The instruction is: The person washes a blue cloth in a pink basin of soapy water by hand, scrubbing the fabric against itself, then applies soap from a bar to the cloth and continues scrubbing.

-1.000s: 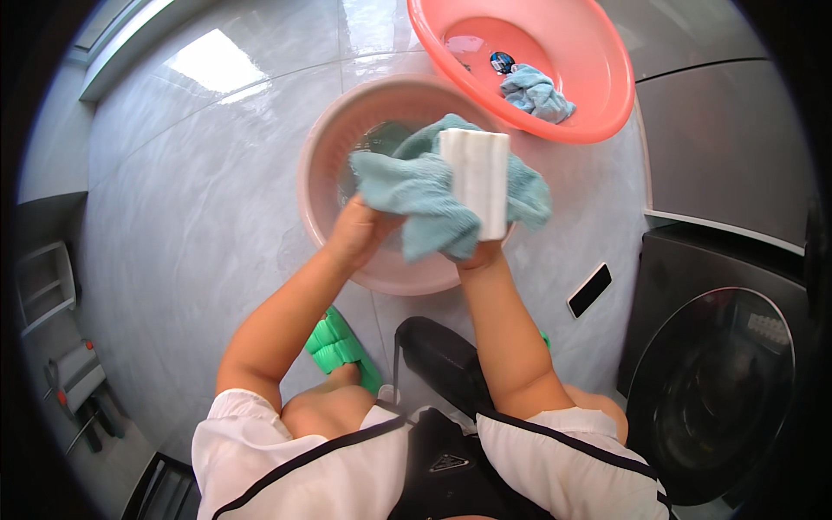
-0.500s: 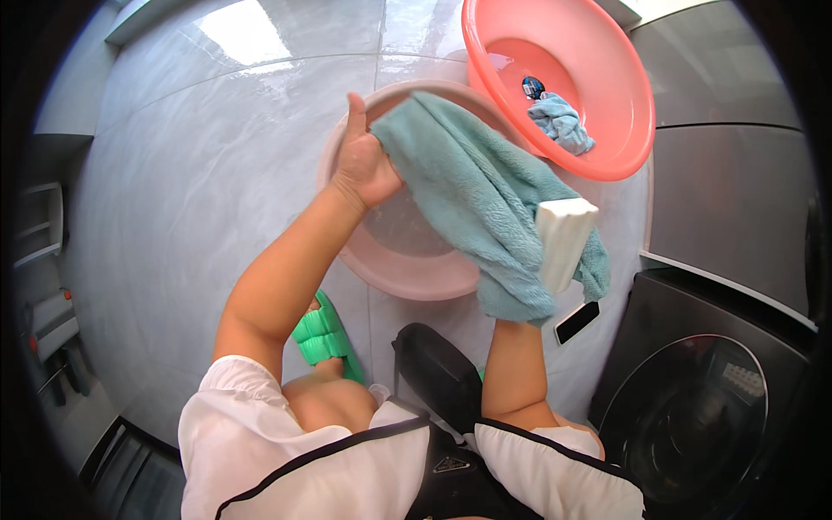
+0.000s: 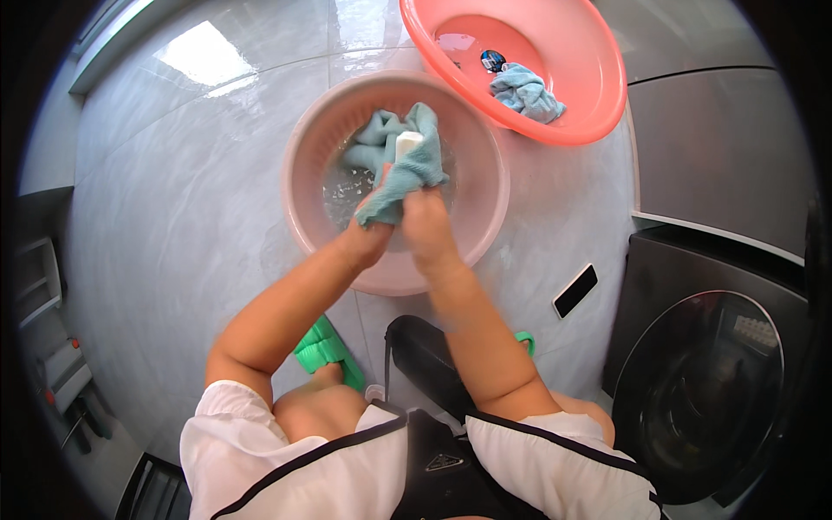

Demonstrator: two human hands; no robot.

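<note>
A blue-green towel [image 3: 404, 181] is bunched over the pale pink basin [image 3: 487, 195], its far folds dipping into shallow water. My left hand [image 3: 370, 243] grips the near end of the cloth, which covers part of its fingers. Close beside it, my right hand [image 3: 423, 217] is closed on the towel's right side, slightly blurred, its fingertips hidden in the folds. From the towel just beyond my hands pokes the end of a white bar [image 3: 408, 141], perhaps soap, with cloth wrapped round its lower part.
A coral basin [image 3: 598, 78] tilts against the pale one at the far right, holding a light blue cloth [image 3: 527, 94] and a small dark round item [image 3: 493, 61]. A phone [image 3: 575, 291] lies on the tiles near a dark front-loading washing machine [image 3: 702, 381]. I wear green slippers [image 3: 324, 348].
The towel, spread out to the right before, has come left and down over the pale basin, now bunched. My hands have drawn together, and the white bar has moved left with the cloth.
</note>
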